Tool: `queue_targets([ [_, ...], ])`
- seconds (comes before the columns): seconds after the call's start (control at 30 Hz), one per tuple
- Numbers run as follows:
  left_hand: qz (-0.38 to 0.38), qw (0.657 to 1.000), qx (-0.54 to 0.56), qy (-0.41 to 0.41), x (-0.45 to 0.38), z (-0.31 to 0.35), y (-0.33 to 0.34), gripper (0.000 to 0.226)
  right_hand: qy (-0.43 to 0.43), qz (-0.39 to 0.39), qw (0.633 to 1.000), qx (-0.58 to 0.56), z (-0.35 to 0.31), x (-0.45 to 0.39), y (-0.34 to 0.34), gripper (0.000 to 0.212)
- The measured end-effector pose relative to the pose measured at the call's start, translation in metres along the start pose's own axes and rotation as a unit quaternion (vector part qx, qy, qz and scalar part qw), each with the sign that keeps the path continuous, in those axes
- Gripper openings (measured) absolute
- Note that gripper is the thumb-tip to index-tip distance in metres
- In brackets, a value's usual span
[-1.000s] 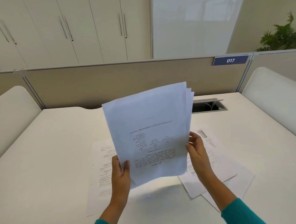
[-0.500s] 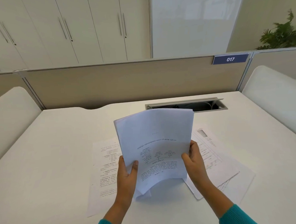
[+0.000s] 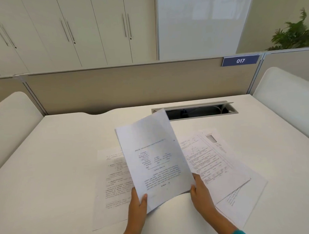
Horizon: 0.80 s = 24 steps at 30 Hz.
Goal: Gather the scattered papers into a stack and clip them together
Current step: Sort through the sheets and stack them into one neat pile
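White desk (image 3: pixel 46 164) fills the lower frame, pale and matte, with rounded white side panels at both edges. Beige partition (image 3: pixel 114 88) along the far side carries a blue plate reading 017 (image 3: pixel 240 60). Behind it: cream cabinet doors (image 3: pixel 68 32) with slim bar handles, a whiteboard (image 3: pixel 199 22), a green plant (image 3: pixel 294 35) at far right. Open cable tray (image 3: pixel 200 111) is set into the desk near the partition; a cable shows inside.

Held stack of papers (image 3: pixel 155 158) sits centre frame, raised above the desk and tilted, long axis running from the near edge up and away, top corner leaning right toward the cable tray. Near edge curls upward between the two hands. Print on the facing sheet reads upside down from this view.

Left hand (image 3: pixel 137 205) pinches the stack's near-left corner, thumb on top, fingers underneath. Right hand (image 3: pixel 200 192) grips the near-right edge, thumb curled on the sheet's margin, fingers behind it.

Loose sheet (image 3: pixel 110 185) lies flat on the desk left of the stack, partly covered by it. Overlapping sheets (image 3: pixel 222 163) lie fanned to the right, printed with forms or tables, lowest ones skewed.

Text everywhere is too small and blurred to read. Sheet count in the held stack cannot be told. Both forearms are cut off at the bottom edge; a strip of teal sleeve (image 3: pixel 240 233) shows on the right.
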State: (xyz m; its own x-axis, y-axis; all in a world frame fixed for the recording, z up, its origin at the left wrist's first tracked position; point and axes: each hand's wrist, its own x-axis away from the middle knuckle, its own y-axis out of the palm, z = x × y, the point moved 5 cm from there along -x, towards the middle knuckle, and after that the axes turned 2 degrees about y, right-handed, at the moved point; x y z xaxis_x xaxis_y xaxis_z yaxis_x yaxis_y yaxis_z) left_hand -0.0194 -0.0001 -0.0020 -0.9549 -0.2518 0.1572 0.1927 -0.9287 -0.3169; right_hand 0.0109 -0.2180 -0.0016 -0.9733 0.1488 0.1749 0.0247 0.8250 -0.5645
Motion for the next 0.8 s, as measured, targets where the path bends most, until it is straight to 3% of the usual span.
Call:
queue_targets([
  [0.3,0.044,0.999,0.010,-0.030,-0.014,-0.004,-0.010,0.043,0.011,-0.038,0.999,0.037,-0.005,-0.005,-0.006,0.039],
  [0.47,0.037,0.999,0.017,-0.029,-0.018,-0.004,-0.014,0.046,0.002,-0.011,1.000,0.020,-0.010,-0.006,-0.016,0.039],
  [0.6,0.028,0.997,0.038,-0.060,-0.015,-0.014,-0.013,0.043,-0.033,-0.035,0.995,0.092,-0.008,-0.008,-0.022,0.034],
  [0.7,0.038,0.994,0.077,-0.072,-0.013,-0.021,-0.016,0.039,-0.067,-0.008,0.981,0.181,0.004,-0.013,-0.033,0.051],
  [0.8,0.048,0.984,0.140,-0.097,-0.013,-0.028,-0.021,0.033,-0.046,-0.086,0.957,0.273,0.027,-0.017,-0.030,0.096],
])
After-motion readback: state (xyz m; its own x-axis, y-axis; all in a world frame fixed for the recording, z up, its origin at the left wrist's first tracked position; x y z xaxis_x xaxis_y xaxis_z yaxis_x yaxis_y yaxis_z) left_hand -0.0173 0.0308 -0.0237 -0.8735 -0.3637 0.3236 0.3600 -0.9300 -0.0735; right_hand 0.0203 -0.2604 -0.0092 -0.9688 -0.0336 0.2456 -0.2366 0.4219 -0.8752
